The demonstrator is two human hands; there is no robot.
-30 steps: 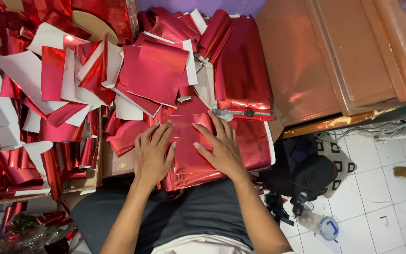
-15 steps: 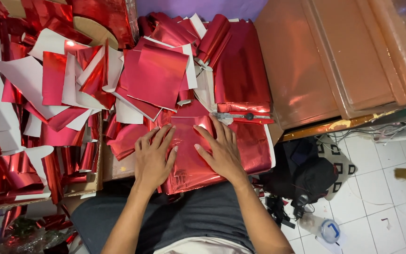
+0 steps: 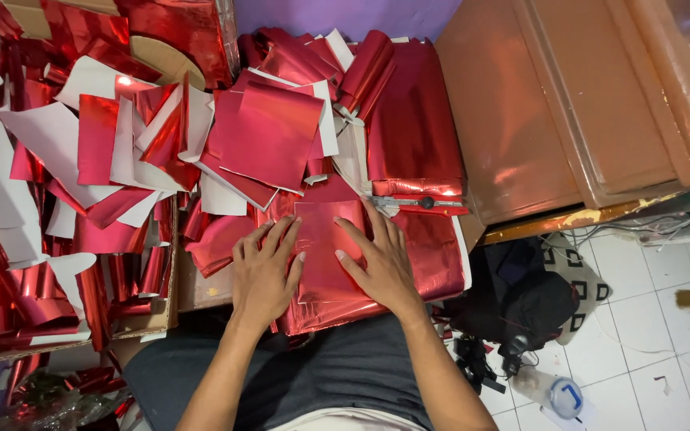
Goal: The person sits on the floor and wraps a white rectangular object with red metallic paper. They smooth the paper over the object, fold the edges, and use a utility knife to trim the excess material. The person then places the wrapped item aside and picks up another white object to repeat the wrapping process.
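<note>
Both my hands lie flat, palms down and fingers spread, on a sheet of shiny red foil paper (image 3: 323, 239) at the near edge of the work surface, just above my lap. My left hand (image 3: 263, 270) presses its left part, my right hand (image 3: 378, 262) its right part. A small square fold of the same foil shows between my fingertips. Scissors (image 3: 418, 203) with a black pivot rest on the foil just beyond my right hand.
Cut red foil squares with white backs (image 3: 269, 136) are heaped behind and to the left. Folded foil stack (image 3: 413, 120) at the right, a brown wooden cabinet (image 3: 553, 104) beside it. Dark bag (image 3: 521, 299) and cables on the white tiled floor. Cardboard box edge (image 3: 165, 315) at left.
My hands have slid slightly apart and upward over the foil sheet, smoothing it flat. The view has shifted a little; the piles have not moved.
</note>
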